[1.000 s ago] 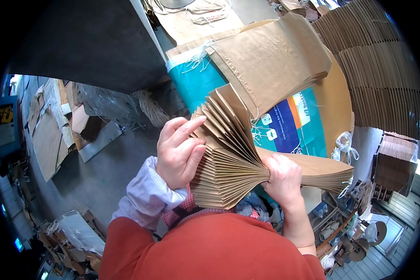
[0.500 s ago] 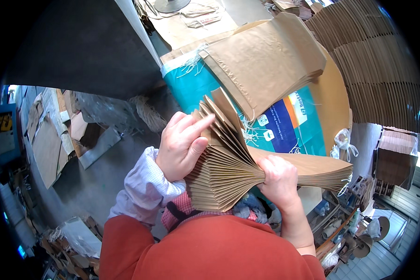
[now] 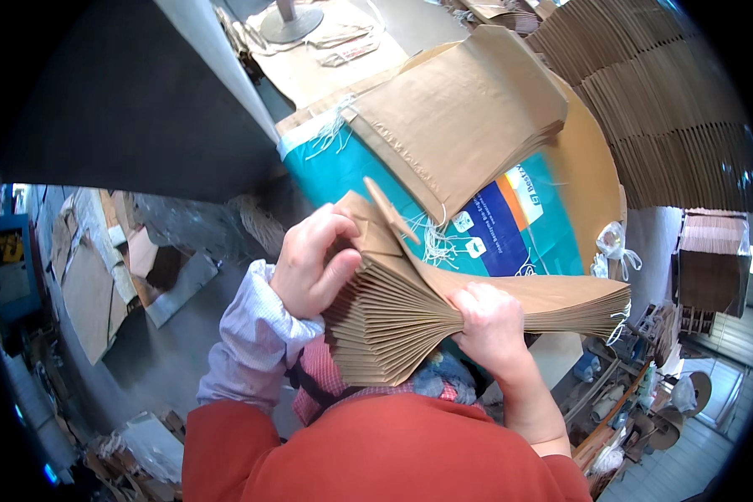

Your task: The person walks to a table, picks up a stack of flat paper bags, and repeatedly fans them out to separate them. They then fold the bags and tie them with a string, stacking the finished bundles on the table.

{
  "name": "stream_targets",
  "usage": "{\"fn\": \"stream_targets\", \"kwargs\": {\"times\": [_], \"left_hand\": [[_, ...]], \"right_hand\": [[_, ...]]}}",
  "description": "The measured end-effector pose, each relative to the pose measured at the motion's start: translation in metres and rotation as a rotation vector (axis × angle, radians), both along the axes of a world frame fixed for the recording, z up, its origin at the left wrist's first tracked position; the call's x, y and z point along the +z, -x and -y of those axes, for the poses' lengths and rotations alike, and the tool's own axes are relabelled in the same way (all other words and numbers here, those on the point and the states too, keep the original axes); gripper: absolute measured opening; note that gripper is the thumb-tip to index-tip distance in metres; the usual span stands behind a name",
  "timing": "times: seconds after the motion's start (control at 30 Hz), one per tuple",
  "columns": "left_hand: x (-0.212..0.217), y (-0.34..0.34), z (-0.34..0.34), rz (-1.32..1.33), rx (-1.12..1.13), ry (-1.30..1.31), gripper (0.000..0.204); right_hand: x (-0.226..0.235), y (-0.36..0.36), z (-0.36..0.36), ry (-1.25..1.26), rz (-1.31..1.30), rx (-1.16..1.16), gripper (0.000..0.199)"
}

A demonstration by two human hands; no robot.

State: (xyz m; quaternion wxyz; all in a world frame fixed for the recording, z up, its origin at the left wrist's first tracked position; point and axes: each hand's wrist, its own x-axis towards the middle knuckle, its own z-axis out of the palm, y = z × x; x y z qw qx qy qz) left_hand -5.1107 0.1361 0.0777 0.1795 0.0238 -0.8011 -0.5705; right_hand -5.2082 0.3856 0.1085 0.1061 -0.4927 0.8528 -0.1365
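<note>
While our right hand (image 3: 489, 326) grips the brown paper bundle (image 3: 389, 335) around its narrowed middle, fingers closed over the top, our left hand (image 3: 314, 259) sits at the upper left corner of the fan, fingers curled against the top folds. Thumb's a bit off the fingertips; we can't tell if we're pinching a layer there.

Bundle location: right in front of our torso, at the near edge of the work surface. Left end is spread into many leaves; right end runs out flat past our right hand, with white string (image 3: 617, 325) at its tip. One flap (image 3: 391, 209) stands up at the top of the fan, just right of our left hand, blurred.

Beyond the bundle we've got a teal printed sheet (image 3: 314, 171) with dark blue and orange areas. Flat brown paper stack (image 3: 464, 117) lies on it, tilted, crinkled along its left edge. White threads (image 3: 435, 243) lie on the sheet between stack and bundle. Knotted clear plastic (image 3: 613, 240) near the sheet's right side.

Upper right: tall rows of folded brown paper (image 3: 669, 109). Left of us: loose cardboard pieces (image 3: 88, 263) on the grey floor (image 3: 171, 351).
</note>
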Motion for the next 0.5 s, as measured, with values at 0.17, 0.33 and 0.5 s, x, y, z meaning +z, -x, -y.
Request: {"fn": "stream_targets", "kwargs": {"times": [0.17,0.33,0.5], "left_hand": [[0.073,0.020,-0.055,0.143,-0.381,0.674,0.076],[0.059,0.025,-0.106,0.206,-0.408,1.013,0.051],[0.040,0.023,-0.131,0.271,-0.317,1.032,0.017]], "right_hand": [[0.005,0.005,-0.005,-0.037,-0.022,0.007,0.025],[0.016,0.036,-0.028,0.078,0.382,0.147,0.052],[0.021,0.083,-0.052,-0.408,0.250,0.011,0.023]]}}
